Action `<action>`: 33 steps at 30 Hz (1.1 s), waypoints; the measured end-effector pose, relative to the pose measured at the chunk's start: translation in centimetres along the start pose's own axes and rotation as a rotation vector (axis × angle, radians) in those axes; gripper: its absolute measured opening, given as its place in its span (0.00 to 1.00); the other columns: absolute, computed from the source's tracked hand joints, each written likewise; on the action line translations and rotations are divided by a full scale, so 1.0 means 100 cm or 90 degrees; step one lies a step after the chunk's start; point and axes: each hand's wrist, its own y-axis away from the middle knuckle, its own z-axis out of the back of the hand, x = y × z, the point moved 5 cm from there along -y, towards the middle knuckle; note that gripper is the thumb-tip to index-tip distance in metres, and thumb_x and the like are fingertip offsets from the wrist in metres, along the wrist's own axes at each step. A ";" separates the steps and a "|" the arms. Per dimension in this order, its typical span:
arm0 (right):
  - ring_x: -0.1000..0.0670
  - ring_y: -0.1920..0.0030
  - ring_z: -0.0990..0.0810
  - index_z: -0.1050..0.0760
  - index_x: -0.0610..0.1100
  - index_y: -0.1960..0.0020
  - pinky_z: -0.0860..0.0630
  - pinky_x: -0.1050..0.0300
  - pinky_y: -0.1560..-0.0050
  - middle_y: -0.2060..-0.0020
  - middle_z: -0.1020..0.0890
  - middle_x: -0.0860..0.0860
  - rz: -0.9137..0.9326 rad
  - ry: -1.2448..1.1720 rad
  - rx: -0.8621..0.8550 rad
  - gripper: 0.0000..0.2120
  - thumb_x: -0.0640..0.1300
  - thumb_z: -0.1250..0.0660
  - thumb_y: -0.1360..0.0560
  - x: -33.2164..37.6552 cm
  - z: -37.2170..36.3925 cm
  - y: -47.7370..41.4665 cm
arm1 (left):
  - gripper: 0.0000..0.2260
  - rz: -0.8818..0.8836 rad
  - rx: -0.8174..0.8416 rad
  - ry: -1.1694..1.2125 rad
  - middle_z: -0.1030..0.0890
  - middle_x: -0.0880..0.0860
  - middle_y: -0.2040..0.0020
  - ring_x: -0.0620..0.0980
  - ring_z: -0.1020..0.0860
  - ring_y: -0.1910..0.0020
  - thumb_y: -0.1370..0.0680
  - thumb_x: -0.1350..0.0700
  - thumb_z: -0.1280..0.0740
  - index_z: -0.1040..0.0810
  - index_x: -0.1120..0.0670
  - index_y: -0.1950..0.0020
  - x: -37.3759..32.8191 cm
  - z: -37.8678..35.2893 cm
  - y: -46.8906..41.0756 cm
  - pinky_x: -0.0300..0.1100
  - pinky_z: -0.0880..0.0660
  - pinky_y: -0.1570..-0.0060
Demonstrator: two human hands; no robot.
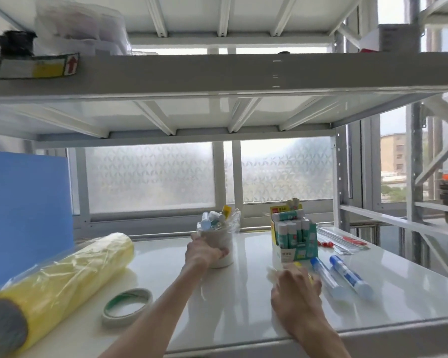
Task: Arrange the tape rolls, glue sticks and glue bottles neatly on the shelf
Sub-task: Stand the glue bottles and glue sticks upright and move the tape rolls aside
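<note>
My left hand [203,251] grips a white cup [223,248] that stands mid-shelf with several glue sticks and crinkled plastic poking out of its top. My right hand [295,285] rests over a glue bottle with a yellow cap [299,264], fingers curled around it; most of the bottle is hidden. Two blue-capped glue bottles [344,276] lie side by side just right of that hand. A green-and-white box of glue sticks [295,237] stands upright behind them. A flat tape roll [127,307] lies near the front edge. A large yellow wrapped stack of tape rolls [62,280] lies at the left.
The white shelf board [243,293] has a metal front rim. A blue panel [23,202] stands at the left rear. Clear packets with red-tipped items [344,241] lie at the right rear. Another shelf runs low overhead, frosted windows behind.
</note>
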 end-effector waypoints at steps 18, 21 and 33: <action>0.46 0.36 0.30 0.21 0.44 0.42 0.37 0.43 0.33 0.40 0.23 0.47 -0.047 0.013 0.022 0.14 0.43 0.42 0.22 0.006 0.003 0.004 | 0.36 -0.017 0.030 -0.212 0.38 0.52 0.22 0.53 0.38 0.24 0.24 0.29 0.48 0.40 0.48 0.22 0.127 0.109 0.107 0.50 0.43 0.27; 0.45 0.36 0.29 0.22 0.44 0.42 0.38 0.43 0.31 0.40 0.23 0.46 -0.050 0.004 0.020 0.14 0.44 0.42 0.22 0.006 0.003 0.005 | 0.37 -0.061 0.075 -0.264 0.41 0.55 0.21 0.54 0.43 0.22 0.23 0.30 0.53 0.43 0.50 0.20 0.098 0.061 0.097 0.49 0.47 0.25; 0.46 0.39 0.28 0.20 0.44 0.45 0.39 0.47 0.33 0.44 0.21 0.47 -0.038 -0.005 -0.008 0.13 0.42 0.41 0.23 0.004 0.007 0.008 | 0.38 -0.017 0.080 0.029 0.63 0.61 0.20 0.61 0.63 0.21 0.18 0.40 0.48 0.65 0.60 0.21 -0.016 -0.050 0.083 0.56 0.59 0.24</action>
